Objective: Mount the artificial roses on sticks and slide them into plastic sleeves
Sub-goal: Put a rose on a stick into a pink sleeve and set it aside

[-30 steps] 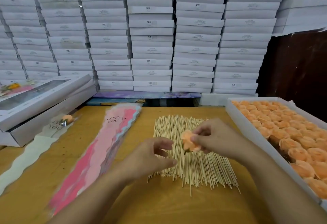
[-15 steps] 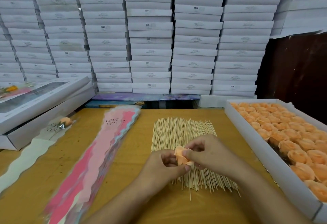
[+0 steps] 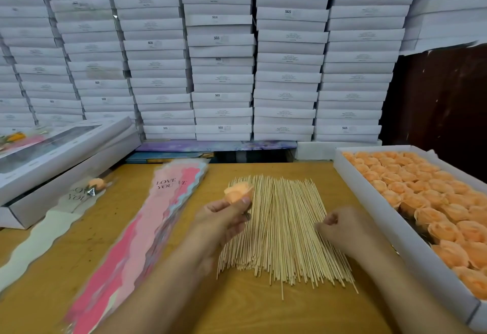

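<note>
Fingers of the left hand (image 3: 224, 217) curl round the base of a peach-orange artificial rose head (image 3: 238, 192), thumb pressed against its lower petals, so the bloom stands above the fingertips and over the left edge of the pile of thin pale wooden sticks (image 3: 284, 231); the right hand (image 3: 342, 228) hovers low over the right side of that pile, fingers curled inward, and whether they pinch a stick I cannot tell; the sticks lie fanned on the yellow-brown wooden table (image 3: 263, 312); just left of them lies a stack of pink printed plastic sleeves (image 3: 137, 238) marked LOVE YOU; further left lies a sleeved rose (image 3: 96, 184); to the right stands a white shallow cardboard tray (image 3: 390, 225) filled with more peach roses (image 3: 411, 183); stacked white boxes (image 3: 221, 51) rise behind.
</note>
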